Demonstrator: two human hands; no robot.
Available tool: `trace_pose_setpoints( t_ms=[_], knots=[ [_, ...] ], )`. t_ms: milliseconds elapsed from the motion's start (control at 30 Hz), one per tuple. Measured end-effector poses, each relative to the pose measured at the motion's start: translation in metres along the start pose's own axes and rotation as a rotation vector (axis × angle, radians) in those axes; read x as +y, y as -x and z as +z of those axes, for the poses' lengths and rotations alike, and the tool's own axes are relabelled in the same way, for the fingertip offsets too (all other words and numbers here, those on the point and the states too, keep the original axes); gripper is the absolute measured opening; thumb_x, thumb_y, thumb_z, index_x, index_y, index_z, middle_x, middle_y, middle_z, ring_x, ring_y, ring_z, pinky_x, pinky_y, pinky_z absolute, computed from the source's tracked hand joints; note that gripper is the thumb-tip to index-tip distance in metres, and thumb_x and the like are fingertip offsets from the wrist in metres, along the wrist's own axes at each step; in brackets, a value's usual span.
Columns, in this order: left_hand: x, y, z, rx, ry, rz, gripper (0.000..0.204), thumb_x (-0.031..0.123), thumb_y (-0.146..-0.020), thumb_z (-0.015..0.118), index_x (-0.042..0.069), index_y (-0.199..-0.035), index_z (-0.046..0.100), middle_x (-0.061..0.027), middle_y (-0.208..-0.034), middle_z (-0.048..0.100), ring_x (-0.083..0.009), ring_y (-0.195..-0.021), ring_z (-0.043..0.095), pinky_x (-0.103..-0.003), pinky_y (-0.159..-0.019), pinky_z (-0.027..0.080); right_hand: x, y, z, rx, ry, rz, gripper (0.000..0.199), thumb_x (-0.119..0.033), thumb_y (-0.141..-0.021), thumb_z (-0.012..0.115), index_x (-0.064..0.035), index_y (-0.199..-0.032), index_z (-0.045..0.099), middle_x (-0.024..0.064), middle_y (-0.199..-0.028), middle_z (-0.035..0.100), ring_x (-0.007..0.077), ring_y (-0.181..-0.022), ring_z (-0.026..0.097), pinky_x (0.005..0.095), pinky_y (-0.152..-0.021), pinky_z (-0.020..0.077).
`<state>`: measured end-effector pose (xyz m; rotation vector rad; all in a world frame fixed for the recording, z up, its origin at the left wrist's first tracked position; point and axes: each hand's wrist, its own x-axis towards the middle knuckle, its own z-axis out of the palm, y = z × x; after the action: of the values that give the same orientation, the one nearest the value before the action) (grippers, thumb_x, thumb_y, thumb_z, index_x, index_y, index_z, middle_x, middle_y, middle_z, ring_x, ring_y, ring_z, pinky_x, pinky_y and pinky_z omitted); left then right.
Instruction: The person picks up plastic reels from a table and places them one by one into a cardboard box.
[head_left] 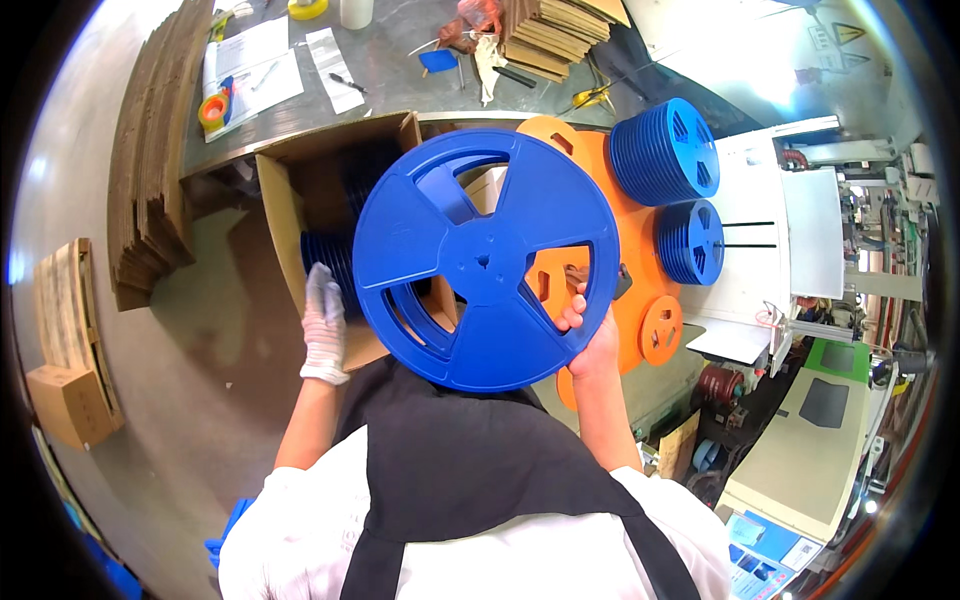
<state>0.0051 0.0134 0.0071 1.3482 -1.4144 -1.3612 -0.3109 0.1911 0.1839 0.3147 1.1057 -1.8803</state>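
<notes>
Currently, in the head view, the right hand [592, 338] has its bare fingers curled through a cut-out, gripping the rim of a large blue reel [487, 262], partly over an open cardboard box [283, 225] by the near edge of the grey surface [395, 95]. The gloved left hand [324, 328], fingers nearly straight and together, is beside other blue reels [322, 252]; I cannot tell whether it touches them.

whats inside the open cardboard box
Inside the cardboard box, several blue reels show edge-on near its left wall. The large blue reel in the right hand covers much of the right side, so anything behind it there can't be made out.
</notes>
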Motion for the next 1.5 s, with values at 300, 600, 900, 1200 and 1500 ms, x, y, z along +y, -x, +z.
trace_pose_setpoints(
  t_ms=[300,600,900,1200,1500],
  knots=[
    [0.174,-0.010,0.093,-0.183,-0.992,0.587,0.073,0.043,-0.087,0.058,0.000,-0.143,0.039,-0.0221,-0.151,0.033,-0.0443,-0.142,0.022,-0.054,-0.118,0.011,0.000,0.004,0.006,-0.056,-0.022,0.112,0.035,-0.040,-0.101,0.041,-0.0093,-0.095,0.056,-0.0001,-0.067,0.055,0.0147,-0.057,0.054,0.0331,-0.057,0.0484],
    [0.150,0.000,0.137,-0.496,-0.865,0.612,0.066,0.043,-0.089,0.051,0.001,-0.140,0.043,-0.0210,-0.146,0.042,-0.0356,-0.138,0.036,-0.049,-0.118,0.017,-0.004,0.009,-0.008,-0.014,0.000,0.096,0.034,-0.042,-0.099,0.046,-0.0104,-0.095,0.058,-0.0004,-0.067,0.057,0.0148,-0.058,0.057,0.0330,-0.058,0.0480],
    [0.118,-0.014,0.035,-0.591,-0.673,0.878,0.067,0.023,-0.072,0.067,0.003,-0.133,0.049,-0.0209,-0.138,0.047,-0.0417,-0.133,0.040,-0.054,-0.113,0.028,-0.028,-0.009,0.003,0.066,0.027,0.008,0.034,-0.042,-0.098,0.047,-0.0100,-0.093,0.057,-0.0006,-0.070,0.056,0.0147,-0.060,0.057,0.0329,-0.058,0.0500],
    [0.104,0.022,0.053,-0.677,-0.726,0.896,0.047,0.011,-0.076,0.064,0.005,-0.123,0.056,-0.0140,-0.119,0.059,-0.0348,-0.113,0.058,-0.041,-0.084,0.055,-0.039,-0.011,0.054,-0.094,0.249,-0.024,0.056,-0.060,-0.095,0.045,-0.0070,-0.102,0.060,0.0046,-0.082,0.062,0.0191,-0.071,0.063,0.0359,-0.065,0.0540],
    [0.107,0.063,0.021,-0.526,0.692,-0.533,0.028,0.012,-0.096,0.058,0.003,-0.123,0.056,-0.0100,-0.111,0.065,-0.0207,-0.102,0.065,-0.036,-0.088,0.055,-0.040,-0.021,0.045,0.062,0.575,-0.254,0.038,-0.040,-0.100,0.050,-0.0023,-0.103,0.053,0.0139,-0.088,0.068,0.0229,-0.070,0.068,0.0318,-0.059,0.0531]
  ],
)
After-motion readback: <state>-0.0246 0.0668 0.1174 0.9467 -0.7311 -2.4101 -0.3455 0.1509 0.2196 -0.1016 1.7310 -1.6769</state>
